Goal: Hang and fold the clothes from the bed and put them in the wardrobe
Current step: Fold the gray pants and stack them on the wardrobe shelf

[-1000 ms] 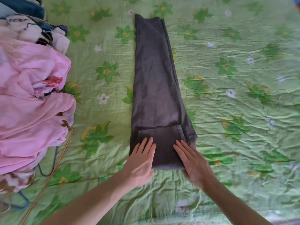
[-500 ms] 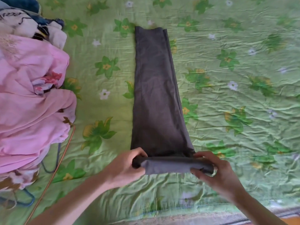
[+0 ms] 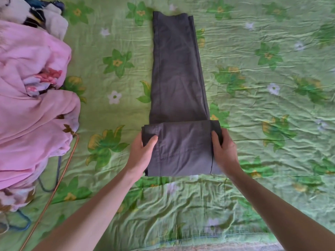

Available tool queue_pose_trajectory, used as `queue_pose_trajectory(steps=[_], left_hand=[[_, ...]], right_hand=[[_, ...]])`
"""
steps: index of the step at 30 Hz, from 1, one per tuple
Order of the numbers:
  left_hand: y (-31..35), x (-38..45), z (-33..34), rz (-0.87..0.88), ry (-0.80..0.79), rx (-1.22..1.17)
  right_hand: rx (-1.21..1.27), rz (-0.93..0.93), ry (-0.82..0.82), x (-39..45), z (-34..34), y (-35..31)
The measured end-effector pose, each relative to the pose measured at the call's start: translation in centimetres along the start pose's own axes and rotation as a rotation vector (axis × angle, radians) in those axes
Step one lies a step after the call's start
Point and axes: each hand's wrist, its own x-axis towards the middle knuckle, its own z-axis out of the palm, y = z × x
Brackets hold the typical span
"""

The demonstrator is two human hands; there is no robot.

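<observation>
Both forearms came in from the near edge of the bed, over the green flowered sheet.

My left hand gripped the left side of the folded end of the trousers: thumb on top of the cloth, fingers curled under the edge. My right hand gripped the right side the same way, thumb on top, fingers wrapped round the edge. Both hands were closed on the cloth, neither flat.

The near end of the trousers was doubled over into a block sitting between my hands, its far edge lying across the legs. The rest of the dark grey trousers ran straight away from me, flat on the sheet, legs stacked one on the other, hems at the far end near the top of the view.

To the left, well apart from the trousers, lay a heap of pink clothes. A thin copper-coloured hanger and a blue one stuck out from under it. Further back in the left corner sat a white and dark garment.
</observation>
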Motion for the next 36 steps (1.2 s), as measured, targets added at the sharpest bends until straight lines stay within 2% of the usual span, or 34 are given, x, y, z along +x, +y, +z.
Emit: queue_pose_trajectory(steps=[5,7,9,11,13,16,18,24,28,32,36], left_hand=[[-1.1,1.7,0.5,0.163,0.064,0.292],[-1.2,0.7,0.8,0.319,0.208,0.562],[-1.3,-0.5,1.1,0.559,0.294,0.839],[-1.9,-1.7,1.4,0.789,0.137,1.025],[-3.2,-2.2,1.7,0.889,-0.083,1.173],[-4.5,-1.7,1.3,0.838,-0.237,1.264],[-4.5,-1.0,0.8,0.81,-0.297,1.272],[-3.8,-0.4,-0.1,0.785,-0.433,1.512],[-2.2,-1.7,1.6,0.672,-0.444,1.664],[-1.2,-2.6,2.9,0.572,-0.408,1.579],[-0.2,-3.5,2.3,0.501,-0.461,1.462]], right_hand=[[-0.122,0.016,0.137,-0.1,1.5,0.1],[-0.284,-0.168,0.247,-0.7,1.7,0.1],[-0.434,-0.463,0.209,-1.3,1.4,0.4],[-0.512,-0.674,0.005,-1.8,1.3,1.3],[-0.582,-0.718,-0.16,-1.9,1.3,2.3],[-0.653,-0.651,-0.299,-1.2,1.5,3.2],[-0.694,-0.623,-0.33,-0.8,1.8,3.2],[-0.688,-0.603,-0.346,-0.8,1.9,2.9],[-0.642,-0.703,-0.279,-2.0,0.9,2.7],[-0.638,-0.776,-0.312,-3.5,-0.2,3.5],[-0.707,-0.723,-0.327,-3.9,-1.6,3.7]])
